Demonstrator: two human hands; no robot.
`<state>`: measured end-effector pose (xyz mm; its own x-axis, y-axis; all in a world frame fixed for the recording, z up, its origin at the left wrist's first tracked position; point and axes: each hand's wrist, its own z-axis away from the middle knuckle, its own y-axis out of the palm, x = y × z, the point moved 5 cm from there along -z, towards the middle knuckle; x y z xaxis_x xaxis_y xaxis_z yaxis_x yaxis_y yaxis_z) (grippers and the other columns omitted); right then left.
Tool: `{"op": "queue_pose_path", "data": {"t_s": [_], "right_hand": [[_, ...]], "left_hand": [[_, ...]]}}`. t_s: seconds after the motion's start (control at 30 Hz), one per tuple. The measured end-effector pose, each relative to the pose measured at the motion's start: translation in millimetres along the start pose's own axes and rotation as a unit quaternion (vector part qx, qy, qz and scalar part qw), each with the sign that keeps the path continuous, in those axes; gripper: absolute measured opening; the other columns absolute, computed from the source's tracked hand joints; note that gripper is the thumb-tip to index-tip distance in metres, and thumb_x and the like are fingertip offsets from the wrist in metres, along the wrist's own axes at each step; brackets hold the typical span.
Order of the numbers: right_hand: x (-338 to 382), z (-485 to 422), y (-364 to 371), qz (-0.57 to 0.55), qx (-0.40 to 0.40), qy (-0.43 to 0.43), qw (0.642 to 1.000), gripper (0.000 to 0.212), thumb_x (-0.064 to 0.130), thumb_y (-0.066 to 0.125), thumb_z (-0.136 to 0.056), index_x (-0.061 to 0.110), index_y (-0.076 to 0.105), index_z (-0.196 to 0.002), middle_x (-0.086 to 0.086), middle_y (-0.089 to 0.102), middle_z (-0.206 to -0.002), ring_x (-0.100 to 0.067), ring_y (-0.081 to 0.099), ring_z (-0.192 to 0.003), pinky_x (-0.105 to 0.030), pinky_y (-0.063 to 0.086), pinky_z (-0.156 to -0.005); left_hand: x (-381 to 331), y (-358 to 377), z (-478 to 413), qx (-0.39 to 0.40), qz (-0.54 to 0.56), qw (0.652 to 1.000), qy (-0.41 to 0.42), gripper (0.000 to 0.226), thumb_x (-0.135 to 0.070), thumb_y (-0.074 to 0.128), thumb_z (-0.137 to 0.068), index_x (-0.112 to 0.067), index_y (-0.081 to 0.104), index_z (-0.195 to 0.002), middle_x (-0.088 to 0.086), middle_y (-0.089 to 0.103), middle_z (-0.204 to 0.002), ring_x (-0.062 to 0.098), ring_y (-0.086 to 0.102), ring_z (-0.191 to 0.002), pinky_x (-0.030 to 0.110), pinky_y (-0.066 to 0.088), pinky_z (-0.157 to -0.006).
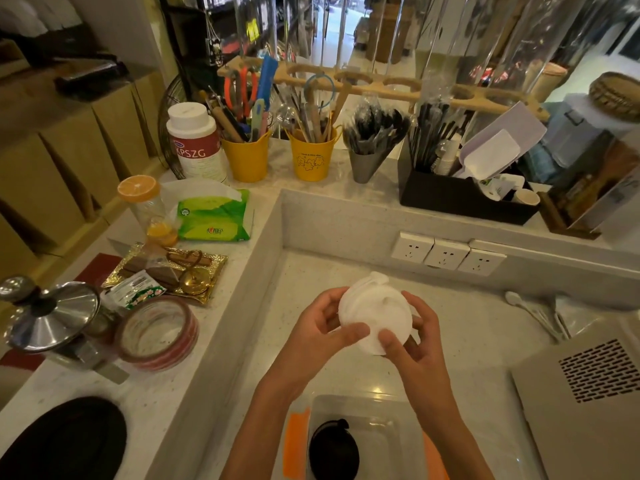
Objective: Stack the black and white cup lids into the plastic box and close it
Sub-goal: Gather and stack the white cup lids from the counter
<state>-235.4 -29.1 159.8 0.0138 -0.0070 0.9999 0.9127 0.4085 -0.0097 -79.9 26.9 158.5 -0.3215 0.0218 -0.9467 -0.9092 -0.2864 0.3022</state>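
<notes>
A stack of white cup lids (372,308) is held in the air over the lower counter, gripped from both sides. My left hand (320,327) holds its left edge with the thumb on top. My right hand (414,336) holds the right edge, thumb pressed on the top lid. Below my forearms, near the bottom edge of the view, stands the clear plastic box (388,410) with orange clips (296,441). A stack of black lids (332,452) sits in its left part. No box cover can be made out.
A raised ledge on the left carries a tape roll (157,332), a steel pot lid (52,315), a gold tray and a tissue pack (213,216). Wall sockets (446,252) sit behind the counter. A grey appliance (585,386) stands right; white spoons (533,310) lie nearby.
</notes>
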Motion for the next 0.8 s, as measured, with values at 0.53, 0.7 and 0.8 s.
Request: {"op": "queue_pose_path", "data": {"t_s": [0.53,0.7,0.8], "right_hand": [[-16,-11,-5,0.047,0.059,0.082,0.994,0.052,0.053,0.066,-0.077,0.041,0.060,-0.127,0.008,0.069,-0.122,-0.010,0.069,-0.103,-0.026,0.061,-0.070],[-38,8,-3,0.209,0.167,0.106,0.958,0.103,0.067,0.071,-0.066,0.049,0.015,-0.151,0.019,0.029,-0.143,-0.005,0.042,-0.126,-0.021,0.054,-0.091],[-50,27,-15,0.246,0.166,0.100,0.950,0.095,0.060,0.080,-0.067,0.052,0.023,-0.142,0.022,0.031,-0.139,-0.004,0.040,-0.126,-0.021,0.048,-0.095]], "left_hand": [[22,-5,5,-0.039,0.035,0.996,-0.075,0.048,-0.049,0.076,-0.081,-0.019,0.066,-0.117,0.002,0.078,-0.109,0.022,0.075,-0.101,0.028,0.062,-0.075],[52,2,14,-0.056,-0.086,0.986,-0.132,0.031,-0.040,0.072,-0.089,-0.020,0.063,-0.110,0.003,0.076,-0.106,0.013,0.076,-0.090,0.023,0.061,-0.070],[65,9,32,0.033,-0.100,0.985,-0.140,0.021,-0.043,0.059,-0.097,-0.030,0.073,-0.106,0.000,0.079,-0.098,0.014,0.077,-0.091,0.023,0.061,-0.077]]}}
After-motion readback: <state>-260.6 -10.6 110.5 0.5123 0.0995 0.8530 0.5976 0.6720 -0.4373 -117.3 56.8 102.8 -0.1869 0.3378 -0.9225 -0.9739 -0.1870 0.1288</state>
